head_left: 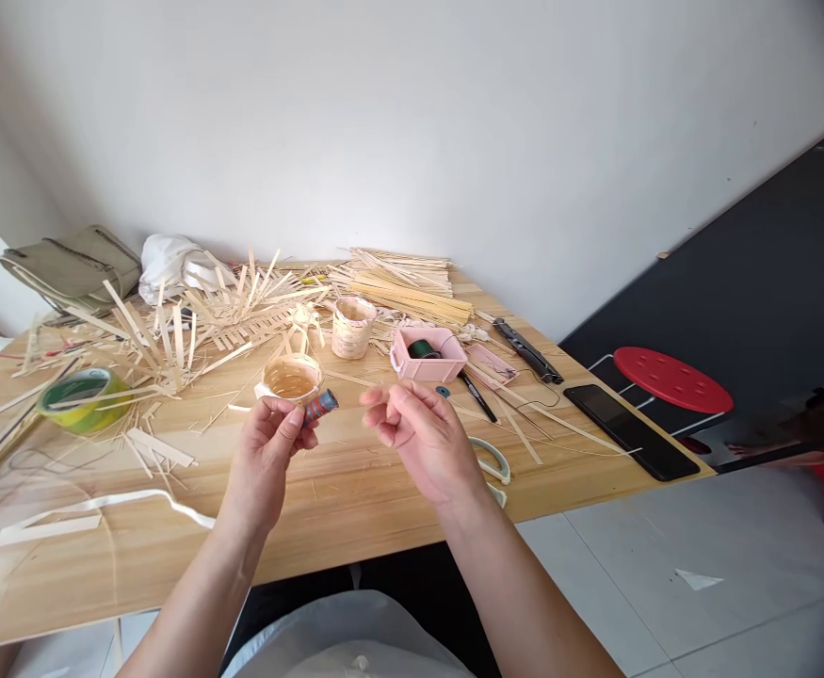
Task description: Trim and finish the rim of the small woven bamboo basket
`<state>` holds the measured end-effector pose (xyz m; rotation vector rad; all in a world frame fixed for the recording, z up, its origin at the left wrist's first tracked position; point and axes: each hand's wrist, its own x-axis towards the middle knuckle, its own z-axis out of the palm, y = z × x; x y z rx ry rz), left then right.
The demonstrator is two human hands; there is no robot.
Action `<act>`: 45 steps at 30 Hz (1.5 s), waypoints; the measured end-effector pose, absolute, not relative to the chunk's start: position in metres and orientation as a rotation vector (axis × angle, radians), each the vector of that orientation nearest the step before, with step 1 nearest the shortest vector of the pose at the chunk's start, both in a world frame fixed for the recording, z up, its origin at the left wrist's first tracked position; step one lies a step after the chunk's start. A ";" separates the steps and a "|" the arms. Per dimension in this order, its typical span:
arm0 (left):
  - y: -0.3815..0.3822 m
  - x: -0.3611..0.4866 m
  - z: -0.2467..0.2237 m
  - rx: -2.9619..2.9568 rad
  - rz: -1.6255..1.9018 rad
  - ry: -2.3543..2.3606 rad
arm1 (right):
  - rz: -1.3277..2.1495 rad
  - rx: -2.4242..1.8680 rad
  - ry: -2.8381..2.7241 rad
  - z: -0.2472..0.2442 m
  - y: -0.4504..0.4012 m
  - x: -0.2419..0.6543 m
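My left hand (263,447) holds a small woven bamboo basket (291,379) up above the table, with a short blue-and-red spool (321,408) pinched at its side. The fingers hide the basket's lower part. My right hand (422,441) hovers just to the right, fingers curled and apart, with nothing visible in them. Beyond the hands stands a taller woven cup (353,328). A pink plastic tray (448,367) holding a dark green thread spool (422,349) lies further right. Loose bamboo strips (171,348) are heaped across the wooden table (383,508).
A green-and-yellow tape roll (83,400) lies at the table's left. A black phone (630,431) and a black tool (528,350) lie on the right. A pale C-shaped object (491,459) lies near the front edge. A red stool (672,379) stands beyond the table's right edge.
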<state>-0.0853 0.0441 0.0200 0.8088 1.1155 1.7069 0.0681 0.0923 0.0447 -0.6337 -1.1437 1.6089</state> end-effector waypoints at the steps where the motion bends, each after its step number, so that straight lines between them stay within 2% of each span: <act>1: 0.044 -0.084 0.021 0.785 1.719 1.096 | 1.659 -0.622 -1.116 0.043 0.091 0.068; 11: 0.049 -0.089 0.025 0.707 1.884 1.042 | 1.626 -0.593 -1.091 0.042 0.090 0.074; 20: 0.044 -0.081 0.026 0.688 1.762 0.989 | 1.118 -0.921 -1.435 0.027 0.091 0.070; 28: 0.041 -0.065 0.028 0.653 1.657 0.939 | 0.620 -0.850 -1.763 0.038 0.075 0.050; 39: 0.041 -0.069 0.010 1.168 1.669 1.303 | 0.078 -0.908 -1.948 0.036 0.078 0.052; 42: 0.042 -0.074 0.009 1.429 1.664 1.468 | 0.017 -0.941 -2.025 0.037 0.077 0.053; 45: 0.041 -0.077 0.009 1.519 1.649 1.541 | 0.103 -0.956 -2.029 0.037 0.078 0.054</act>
